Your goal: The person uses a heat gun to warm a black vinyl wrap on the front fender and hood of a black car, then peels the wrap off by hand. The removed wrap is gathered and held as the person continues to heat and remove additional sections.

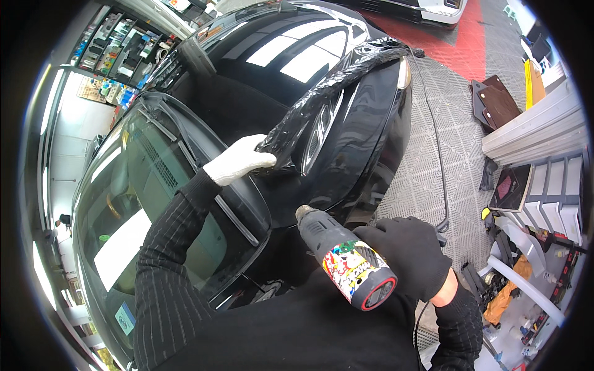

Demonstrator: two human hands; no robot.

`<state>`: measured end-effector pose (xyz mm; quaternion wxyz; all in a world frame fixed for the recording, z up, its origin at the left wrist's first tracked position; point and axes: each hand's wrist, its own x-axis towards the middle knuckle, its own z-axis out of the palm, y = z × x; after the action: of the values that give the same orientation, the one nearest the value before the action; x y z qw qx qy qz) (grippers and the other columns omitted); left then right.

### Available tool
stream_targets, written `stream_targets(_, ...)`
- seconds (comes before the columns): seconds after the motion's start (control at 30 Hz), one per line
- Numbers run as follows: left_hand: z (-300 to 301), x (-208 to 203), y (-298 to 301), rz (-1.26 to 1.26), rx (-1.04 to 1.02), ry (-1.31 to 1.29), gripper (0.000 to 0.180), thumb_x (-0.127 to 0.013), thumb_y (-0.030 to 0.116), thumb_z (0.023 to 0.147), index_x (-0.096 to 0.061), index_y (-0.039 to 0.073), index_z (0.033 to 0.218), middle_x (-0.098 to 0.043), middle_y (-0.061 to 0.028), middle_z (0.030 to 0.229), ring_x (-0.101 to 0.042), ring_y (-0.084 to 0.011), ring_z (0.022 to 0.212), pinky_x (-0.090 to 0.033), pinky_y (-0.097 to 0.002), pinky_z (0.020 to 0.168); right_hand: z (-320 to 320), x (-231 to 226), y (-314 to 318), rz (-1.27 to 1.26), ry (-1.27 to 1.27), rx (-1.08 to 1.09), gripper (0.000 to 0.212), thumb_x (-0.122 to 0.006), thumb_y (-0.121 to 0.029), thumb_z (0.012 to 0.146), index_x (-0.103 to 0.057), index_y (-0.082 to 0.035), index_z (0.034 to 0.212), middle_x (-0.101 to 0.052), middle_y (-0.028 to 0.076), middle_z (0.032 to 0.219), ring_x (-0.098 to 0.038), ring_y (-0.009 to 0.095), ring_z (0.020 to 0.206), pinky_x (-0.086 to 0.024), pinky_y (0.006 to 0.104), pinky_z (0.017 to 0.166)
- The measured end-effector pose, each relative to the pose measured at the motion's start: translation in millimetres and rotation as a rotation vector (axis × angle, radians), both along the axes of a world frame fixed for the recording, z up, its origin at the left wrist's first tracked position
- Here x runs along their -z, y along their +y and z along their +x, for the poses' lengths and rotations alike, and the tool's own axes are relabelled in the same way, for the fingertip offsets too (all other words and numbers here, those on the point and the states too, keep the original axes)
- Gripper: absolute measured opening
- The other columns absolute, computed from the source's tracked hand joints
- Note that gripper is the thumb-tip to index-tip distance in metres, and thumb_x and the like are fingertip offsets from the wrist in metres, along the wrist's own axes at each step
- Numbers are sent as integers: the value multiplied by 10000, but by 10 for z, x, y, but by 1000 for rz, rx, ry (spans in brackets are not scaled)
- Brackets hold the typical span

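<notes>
**Glossy wrinkled black film (334, 81) gathered along the front of a shiny black car (371, 133)**

The left grip (240, 162), which wears a white fabric glove, is closed around the near end of the film, near the lower edge of the greenish windscreen (139, 161). From this place the film runs as a loose, twisted bundle over the front bodywork, away from the person, and its far part lies close to a pale headlamp (404, 74).

The right grip (405, 253), in a black glove, is grasping a dark grey heat gun (322, 232), which has multicoloured stickers and a red ring at its rear. Its metal nozzle (303, 213) points toward the car and is apart from the left grip. How near it is to the bodywork, I cannot tell.

To the right of the car, a thin dark cable (440, 154) lies on the grey patterned floor (458, 238). Farther to the right there are flat brown panels (500, 102). At the top, a white vehicle (433, 11) stands beside a red floor area (473, 46); at the upper left, a dark shelf unit (117, 52) carries many small items.
</notes>
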<state>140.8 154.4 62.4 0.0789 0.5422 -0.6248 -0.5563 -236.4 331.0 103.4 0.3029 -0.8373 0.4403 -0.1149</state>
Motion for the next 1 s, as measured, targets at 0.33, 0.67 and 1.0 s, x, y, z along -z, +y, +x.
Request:
stream_targets(0.33,165,45,67,-273,171,-151,655,-698,-57,783,-590,12,1426,-686,-98,1276,-623,-176,1245,-456,-329,1129,250,137,-50,-95,-128,9,553,-887,-285,735,-751,-139,1250,-726,82,932,-733,325,831,-557,428,711)
stream_targets(0.67,338,18,5,-378,302,-173,641,-568,-18,885,-530,37,1522,-710,-204,1313,-699,-315,1220,-519,-415,1081,508,162,-35,-112,-112,-40,532,-872,-269,747,-734,-160,1249,-670,75,890,-703,302,821,-532,428,696)
stream_targets(1.0,437,88,-8,-271,269,-45,641,-652,61,892,-542,15,1521,-703,-158,1345,-657,-258,1268,-489,-401,1130,616,195,-43,-74,-99,-82,466,-833,-249,796,-722,-175,1242,-661,62,888,-701,298,841,-533,431,703)
